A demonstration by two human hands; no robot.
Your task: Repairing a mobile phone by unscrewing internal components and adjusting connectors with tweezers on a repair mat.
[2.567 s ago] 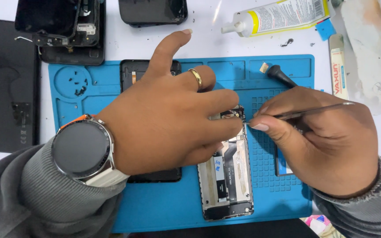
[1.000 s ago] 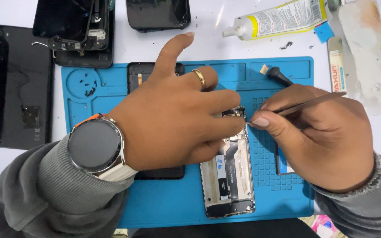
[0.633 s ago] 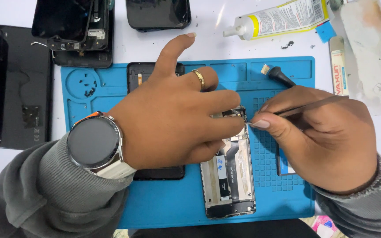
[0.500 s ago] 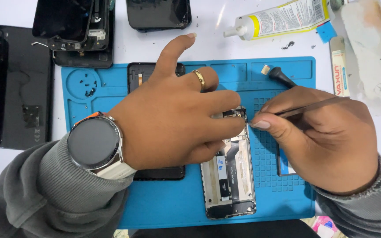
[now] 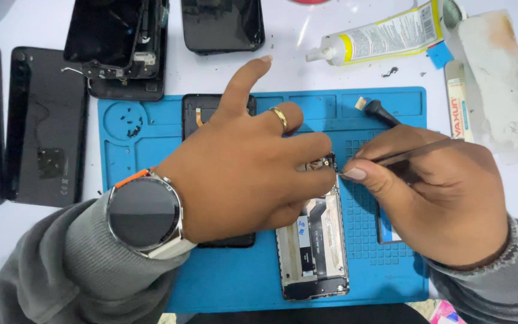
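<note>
Our left hand presses down on the top end of the open phone, fingers curled onto it, index finger raised and pointing far. The phone lies lengthwise on the blue mat, near the centre. Our right hand pinches the tweezers between thumb and fingers; the tip meets the phone's far edge, just beside the left fingertips. A black panel lies on the mat, partly under the left hand. A glue tube lies far right, off the mat.
</note>
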